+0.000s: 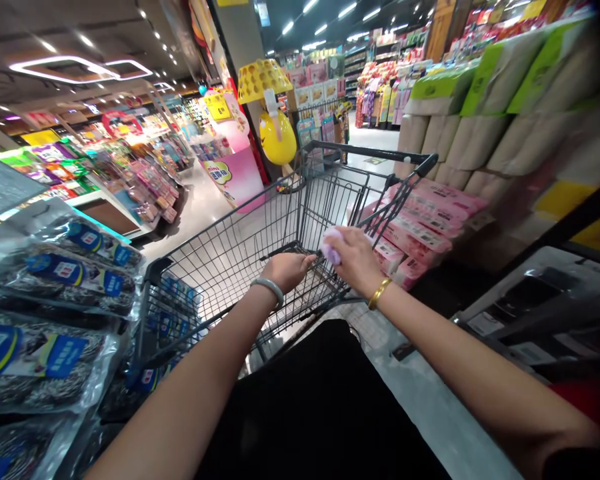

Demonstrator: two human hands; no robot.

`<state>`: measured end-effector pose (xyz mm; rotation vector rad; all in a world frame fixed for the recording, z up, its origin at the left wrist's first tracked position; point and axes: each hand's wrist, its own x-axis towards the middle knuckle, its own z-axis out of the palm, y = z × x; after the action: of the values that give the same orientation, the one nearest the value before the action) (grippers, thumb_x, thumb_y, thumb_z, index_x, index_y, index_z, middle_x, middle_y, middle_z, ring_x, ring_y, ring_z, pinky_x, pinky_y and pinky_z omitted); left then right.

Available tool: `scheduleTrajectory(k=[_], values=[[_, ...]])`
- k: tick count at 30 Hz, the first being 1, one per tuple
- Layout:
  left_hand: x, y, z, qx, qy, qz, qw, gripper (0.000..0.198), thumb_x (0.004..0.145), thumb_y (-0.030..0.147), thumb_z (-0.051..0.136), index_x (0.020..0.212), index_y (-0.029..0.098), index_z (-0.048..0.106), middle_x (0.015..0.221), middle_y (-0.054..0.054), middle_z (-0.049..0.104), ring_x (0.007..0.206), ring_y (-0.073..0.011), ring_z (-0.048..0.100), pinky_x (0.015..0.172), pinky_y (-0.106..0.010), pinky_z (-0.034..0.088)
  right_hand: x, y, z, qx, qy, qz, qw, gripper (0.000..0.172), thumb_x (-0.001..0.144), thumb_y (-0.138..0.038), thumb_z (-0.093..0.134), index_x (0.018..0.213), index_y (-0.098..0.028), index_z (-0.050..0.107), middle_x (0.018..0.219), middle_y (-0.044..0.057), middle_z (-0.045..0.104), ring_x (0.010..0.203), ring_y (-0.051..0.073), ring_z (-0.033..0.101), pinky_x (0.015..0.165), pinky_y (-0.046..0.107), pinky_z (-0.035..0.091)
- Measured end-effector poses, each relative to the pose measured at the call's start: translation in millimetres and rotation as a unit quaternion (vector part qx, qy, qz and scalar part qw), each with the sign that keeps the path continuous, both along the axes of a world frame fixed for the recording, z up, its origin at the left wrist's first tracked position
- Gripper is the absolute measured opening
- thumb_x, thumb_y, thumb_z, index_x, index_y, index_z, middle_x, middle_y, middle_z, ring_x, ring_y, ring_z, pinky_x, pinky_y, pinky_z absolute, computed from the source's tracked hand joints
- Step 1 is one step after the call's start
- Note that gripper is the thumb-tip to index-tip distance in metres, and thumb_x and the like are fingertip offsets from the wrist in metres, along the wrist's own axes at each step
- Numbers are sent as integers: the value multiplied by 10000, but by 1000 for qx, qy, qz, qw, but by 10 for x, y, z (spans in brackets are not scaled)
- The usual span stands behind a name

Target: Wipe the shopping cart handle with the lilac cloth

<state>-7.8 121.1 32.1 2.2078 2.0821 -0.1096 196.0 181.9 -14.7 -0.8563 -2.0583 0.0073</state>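
Observation:
A dark wire shopping cart (220, 233) stands in front of me, its basket showing bare mesh. My left hand (286, 270), with a pale bangle at the wrist, is closed at the cart's near top rail, thumb pointing right; its fingertips are partly hidden. A soft lavender cloth (331, 245) is bunched in my right hand (353, 257), which wears a gold bracelet. That hand presses the cloth at the near rail, just right of my left hand.
Bagged goods in blue-labelled packs (75, 273) are stacked close on the left. Pink packs (420, 220) and green-topped paper rolls (480, 113) rise on the right. A pink display stand (235, 177) and a yellow figure (277, 137) stand beyond the cart.

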Motion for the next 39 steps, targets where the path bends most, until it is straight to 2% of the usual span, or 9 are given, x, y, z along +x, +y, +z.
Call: scheduleTrajectory(k=[3, 7, 9, 15, 21, 25, 31, 35, 39], values=[[-59, -49, 25, 2, -2, -1, 1000, 738, 1003, 645, 122, 956, 243, 739, 902, -66, 767, 882, -234, 711, 752, -306, 481, 82, -32, 11, 1, -37, 35, 999, 418, 777, -65, 578, 1129, -266, 679, 1283, 80, 617, 1208, 284, 515, 1057, 470, 440], [-130, -150, 46, 10, -10, -16, 1000, 739, 1006, 645, 121, 940, 243, 738, 909, -52, 771, 862, -216, 705, 732, -295, 469, 325, 145, 47, -38, 39, -89, 995, 349, 805, -103, 578, 1107, -221, 705, 1174, 114, 639, 1110, 295, 555, 995, 462, 461], [-159, -196, 49, 14, -8, -19, 1000, 743, 1005, 649, 119, 951, 245, 740, 909, -52, 770, 872, -218, 703, 744, -299, 469, 335, 128, 60, -42, 39, -104, 993, 330, 800, -117, 593, 1095, -212, 706, 1149, 120, 643, 1100, 303, 558, 982, 458, 462], [-249, -300, 28, 20, 2, -17, 1000, 749, 996, 678, 122, 986, 246, 735, 910, -50, 763, 896, -222, 699, 764, -306, 469, 200, -161, 50, -16, -59, 75, 995, 398, 774, -83, 598, 1125, -244, 697, 1234, 86, 635, 1156, 275, 556, 1026, 428, 457], [-276, -397, 74, 21, -6, -5, 1000, 682, 996, 668, 183, 988, 239, 713, 949, -68, 758, 949, -248, 698, 811, -335, 472, 297, -79, 63, -63, 92, -94, 989, 307, 767, -154, 604, 1054, -188, 706, 1075, 104, 655, 1036, 278, 577, 946, 429, 481], [-43, -532, 90, 43, -3, 53, 998, 592, 1012, 593, 237, 1082, 212, 685, 971, -107, 750, 1006, -285, 688, 930, -432, 452, 280, -72, 210, -69, -46, -54, 995, 177, 781, -219, 632, 944, -184, 691, 962, 91, 639, 945, 253, 571, 869, 373, 465], [321, -802, -63, 100, -63, 120, 986, 618, 939, 646, 416, 1421, 264, 480, 1466, -99, 550, 1390, -285, 430, 1191, -525, 231, 396, 66, 450, -115, -164, 21, 979, 104, 791, -242, 629, 882, -201, 656, 864, 33, 643, 875, 202, 577, 795, 295, 436], [257, -914, -119, 98, -103, 101, 985, 695, 855, 664, 531, 1437, 290, 461, 1557, -54, 451, 1463, -278, 321, 1248, -493, 161, 425, -12, 370, -104, -147, 14, 984, 169, 777, -259, 628, 929, -200, 672, 903, 54, 660, 921, 233, 592, 804, 319, 445], [154, -984, -144, 64, -113, 96, 987, 857, 774, 693, 598, 1495, 285, 382, 1670, -50, 267, 1562, -327, 109, 1270, -549, 82, 445, -196, 247, -80, -113, 36, 990, 229, 787, -274, 607, 992, -201, 681, 976, 86, 675, 959, 269, 609, 851, 375, 474]])
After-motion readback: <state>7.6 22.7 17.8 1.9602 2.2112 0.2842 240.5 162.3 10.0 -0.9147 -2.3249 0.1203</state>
